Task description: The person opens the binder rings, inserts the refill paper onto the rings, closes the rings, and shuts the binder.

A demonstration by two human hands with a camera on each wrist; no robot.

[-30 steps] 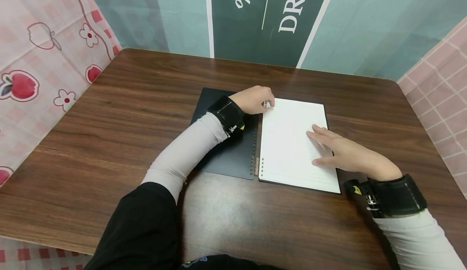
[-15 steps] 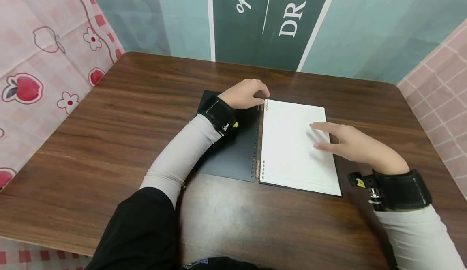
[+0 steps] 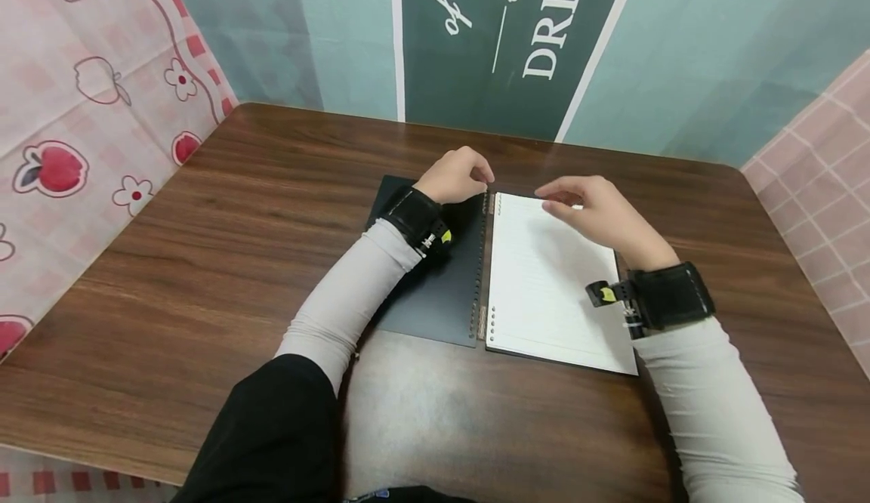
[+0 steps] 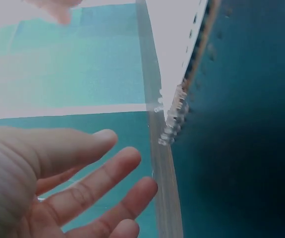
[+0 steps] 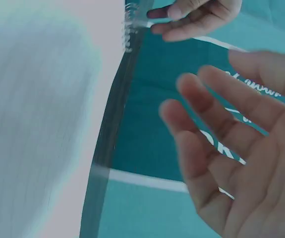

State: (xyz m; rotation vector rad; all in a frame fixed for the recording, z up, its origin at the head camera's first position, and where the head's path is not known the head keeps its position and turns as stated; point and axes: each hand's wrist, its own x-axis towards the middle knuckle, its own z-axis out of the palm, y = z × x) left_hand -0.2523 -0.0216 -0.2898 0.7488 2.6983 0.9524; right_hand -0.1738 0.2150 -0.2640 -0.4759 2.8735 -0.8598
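Note:
A loose-leaf notebook lies open in the head view, its black cover (image 3: 430, 299) on the left and a stack of white lined paper (image 3: 544, 291) on the right. Clear plastic binder rings (image 4: 176, 115) stand at the spine's far end in the left wrist view. Close to that end hovers my left hand (image 3: 454, 176), fingers loosely bent and apart, holding nothing. Above the top of the paper is my right hand (image 3: 596, 212), fingers relaxed and slightly curved, with nothing in them. Its palm and spread fingers (image 5: 194, 148) show in the right wrist view.
The notebook lies on a brown wooden table (image 3: 204, 276). Behind the table hangs a teal cloth (image 3: 693, 57) with white lettering. Pink fruit-printed cloth (image 3: 41, 110) borders the left side, and pink tile pattern (image 3: 822, 178) the right.
My left hand has drawn back from the paper's top left corner toward the spine. My right hand has lifted from the paper's right side and moved up and left.

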